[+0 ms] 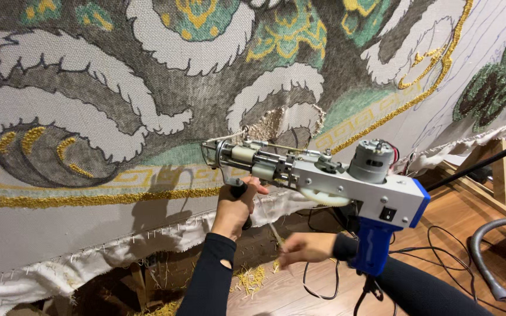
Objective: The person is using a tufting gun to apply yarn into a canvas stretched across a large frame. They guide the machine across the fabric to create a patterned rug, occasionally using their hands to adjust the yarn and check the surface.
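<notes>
Left hand (236, 205) gripped the front handle of a tufting gun (323, 175) pressed against stretched cloth (60, 222).
Right hand (303, 248), motion-blurred below the gun, appeared loosely curled; any contents could not be made out. The gun had a grey metal body, blue grip and cylindrical motor; its needle tip was hidden against looped pile.

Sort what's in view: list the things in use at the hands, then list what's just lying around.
In use:
- tufting gun, front handle gripped by the left hand
- stretched patterned cloth
- right hand, blurred below the gun, apart from it

Lying about:
- yellow yarn scraps on the wooden floor
- grey hose
- black cables
</notes>
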